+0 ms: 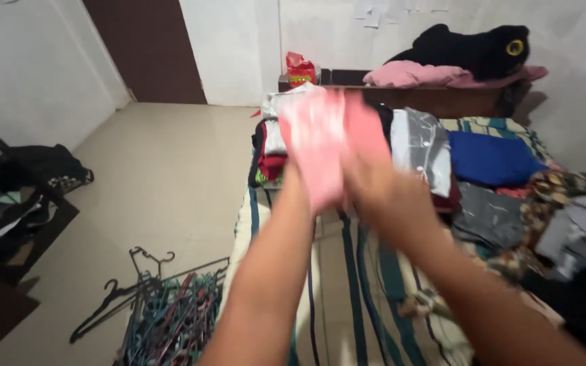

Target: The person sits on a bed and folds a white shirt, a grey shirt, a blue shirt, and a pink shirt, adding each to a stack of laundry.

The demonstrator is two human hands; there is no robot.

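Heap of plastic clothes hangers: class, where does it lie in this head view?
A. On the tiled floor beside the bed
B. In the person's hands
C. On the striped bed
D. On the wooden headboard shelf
A: the heap of plastic clothes hangers lies on the pale tiled floor, left of the striped bed; both hands hold a pink cloth.

Head-height, angled down, close over bed (347, 285)

Both hands, left hand (301, 177) and right hand (374, 193), grip a blurred pink cloth (327, 139). They hover above a striped bed (347, 285). Hangers (164, 312) lie on the floor.
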